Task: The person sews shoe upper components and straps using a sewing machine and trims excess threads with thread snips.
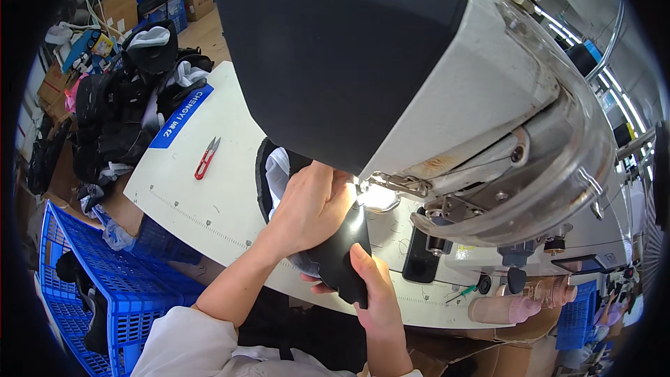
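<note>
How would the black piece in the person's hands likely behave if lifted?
The black piece is probably semi-stiff, holding a smooth curve above the right hand. Its sheen suggests a slightly slippery face. The white fabric looks floppier, given its loose folds.

The workpiece (340, 265) is black with white fabric (277, 173); the counter (223, 202) is white, patterned with dark ruler marks (208, 223). The sewing machine (335, 56) pairs black with off-white. The snips (204, 165) are red-handled, the basket (136, 300) blue, the sleeve (188, 342) white.
</note>
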A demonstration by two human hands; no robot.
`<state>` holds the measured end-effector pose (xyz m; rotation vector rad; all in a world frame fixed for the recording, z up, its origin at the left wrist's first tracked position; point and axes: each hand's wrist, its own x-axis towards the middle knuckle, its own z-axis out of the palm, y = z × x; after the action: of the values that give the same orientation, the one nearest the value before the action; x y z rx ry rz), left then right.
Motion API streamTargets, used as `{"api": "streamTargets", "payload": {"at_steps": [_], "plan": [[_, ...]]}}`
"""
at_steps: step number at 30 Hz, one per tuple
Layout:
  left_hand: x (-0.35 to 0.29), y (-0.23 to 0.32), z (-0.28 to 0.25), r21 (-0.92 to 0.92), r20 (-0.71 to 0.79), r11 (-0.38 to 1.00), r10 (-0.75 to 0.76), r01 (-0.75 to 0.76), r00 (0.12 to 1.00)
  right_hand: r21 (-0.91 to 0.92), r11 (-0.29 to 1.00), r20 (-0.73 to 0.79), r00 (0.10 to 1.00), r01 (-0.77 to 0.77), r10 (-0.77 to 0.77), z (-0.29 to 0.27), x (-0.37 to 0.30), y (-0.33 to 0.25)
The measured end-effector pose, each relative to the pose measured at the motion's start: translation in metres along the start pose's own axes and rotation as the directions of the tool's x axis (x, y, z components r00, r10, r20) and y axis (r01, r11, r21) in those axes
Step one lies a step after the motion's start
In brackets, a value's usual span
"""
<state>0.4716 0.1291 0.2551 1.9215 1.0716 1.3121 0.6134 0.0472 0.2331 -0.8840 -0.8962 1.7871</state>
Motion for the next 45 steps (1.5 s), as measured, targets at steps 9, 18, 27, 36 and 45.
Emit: {"api": "streamTargets", "payload": {"at_steps": [9, 18, 27, 36, 45], "plan": [[0.005, -0.012, -0.005, -0.138, 0.048, 0.973, -0.179, 0.184, 0.983, 0.01, 1.0, 0.014, 1.0, -0.002, 0.002, 0.009, 0.002, 0.002], [0.013, 0.001, -0.008, -0.205, 0.005, 0.974, -0.098, 0.096, 0.995, 0.014, 1.0, 0.032, 0.999, 0.002, -0.003, 0.018, 0.005, -0.001], [0.022, -0.015, -0.008, -0.254, 0.054, 0.956, -0.141, 0.15, 0.989, 0.054, 0.998, 0.039, 0.999, -0.022, 0.02, 0.015, 0.006, -0.002], [0.026, -0.024, -0.006, -0.085, -0.005, 0.996, -0.032, 0.032, 0.999, 0.045, 0.998, 0.055, 0.998, 0.037, -0.04, 0.011, 0.01, -0.005], [0.023, -0.011, -0.006, -0.092, -0.01, 0.995, -0.042, 0.041, 0.999, 0.099, 0.995, -0.051, 0.999, 0.017, -0.012, 0.012, 0.01, -0.008]]}}
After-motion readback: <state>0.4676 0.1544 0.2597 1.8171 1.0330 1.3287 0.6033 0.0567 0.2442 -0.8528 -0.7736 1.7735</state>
